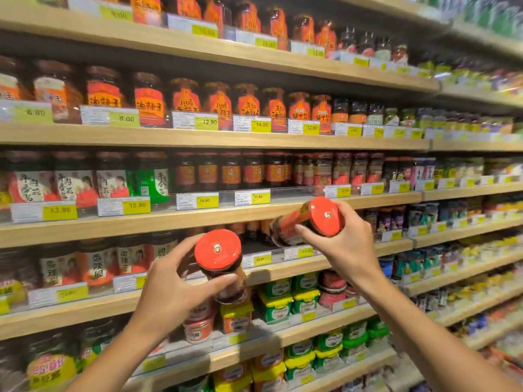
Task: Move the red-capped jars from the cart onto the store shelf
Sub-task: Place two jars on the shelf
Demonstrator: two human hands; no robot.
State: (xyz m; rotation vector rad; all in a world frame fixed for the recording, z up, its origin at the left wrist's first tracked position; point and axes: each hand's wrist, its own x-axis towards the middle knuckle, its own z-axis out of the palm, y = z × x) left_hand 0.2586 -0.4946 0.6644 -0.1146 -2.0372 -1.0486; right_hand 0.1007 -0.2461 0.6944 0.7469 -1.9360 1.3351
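Note:
My left hand (172,290) grips a red-capped jar (219,254) of dark sauce, tilted with its cap toward me, in front of the lower middle shelf. My right hand (343,244) grips a second red-capped jar (324,216) lying nearly on its side, its base pointing at the shelf (198,219) just under the row of matching jars (232,171). That row stands set back, with bare shelf space in front of it behind the clear price rail. The cart is out of view.
Wooden shelves full of jars and packets fill the view, with yellow price tags (208,201) along every edge. Green and yellow lidded tubs (276,304) sit below my hands. Larger jars with picture labels (73,185) stand at the left.

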